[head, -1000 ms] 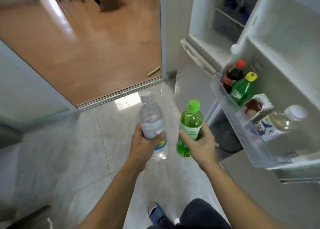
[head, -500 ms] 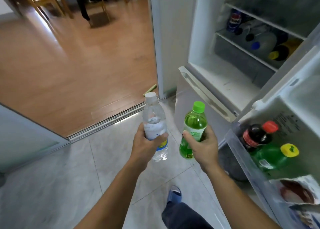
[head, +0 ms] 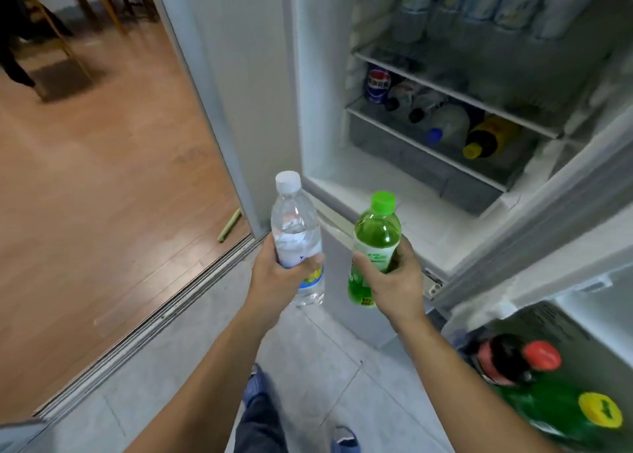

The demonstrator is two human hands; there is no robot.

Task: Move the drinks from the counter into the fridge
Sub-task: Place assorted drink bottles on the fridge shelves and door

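The left hand is wrapping its grip around a clear water bottle with a white cap, holding it upright above the tiled floor. The right hand is gripping a green soda bottle with a green cap, just beside the water bottle, the two apart. Both are hovering in front of the open fridge, below its lower shelf, where several bottles are lying, blurred; one seems to be yellow-capped. In the door rack at lower right, a red-capped dark bottle and a yellow-capped green bottle are sitting side by side.
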